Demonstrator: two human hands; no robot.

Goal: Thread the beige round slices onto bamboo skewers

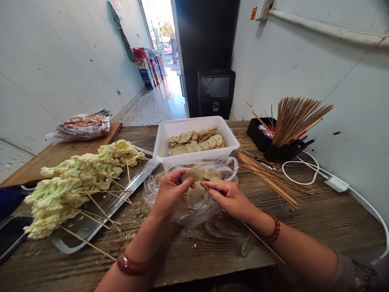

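My left hand (169,191) pinches a slice (197,172) between thumb and fingers, above the open bag (194,215). My right hand (235,199) pinches a skewer (263,243) between thumb and fingertips, close to its front end. The skewer's long axis runs diagonally: front end pointing left and away from me, at the slice; rear end out below my hand, toward my lower right. I cannot tell whether the tip has entered the slice. The tub (194,159) stands just beyond the bag.

Skewered cauliflower (54,194) and bundled skewers (296,121) suggest a snack shop.
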